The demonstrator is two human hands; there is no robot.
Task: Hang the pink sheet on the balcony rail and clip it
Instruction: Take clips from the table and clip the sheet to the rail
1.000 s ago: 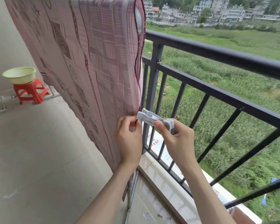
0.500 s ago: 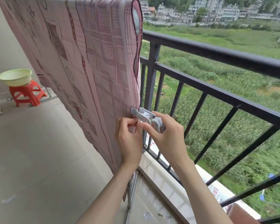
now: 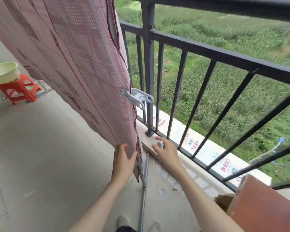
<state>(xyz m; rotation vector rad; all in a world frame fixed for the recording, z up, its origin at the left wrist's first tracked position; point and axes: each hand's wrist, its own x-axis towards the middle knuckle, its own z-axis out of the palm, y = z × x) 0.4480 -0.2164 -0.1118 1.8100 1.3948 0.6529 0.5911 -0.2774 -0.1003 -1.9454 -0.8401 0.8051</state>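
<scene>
clip [image 3: 137, 97] on sheet [image 3: 70, 61] edge, rail [image 3: 224, 59] right, stool [image 3: 18, 90] far left.

We see two bare forearms, no sleeves in view up to the frame edge. Left hand [image 3: 123, 162] and right hand [image 3: 165, 152]: no rings, no watch, no gloves; nails short & unpainted as far as we can tell. At bottom edge, pale shoes [image 3: 123, 221], toes only, w/ a dark trouser hem between; detail too blurred.
</scene>
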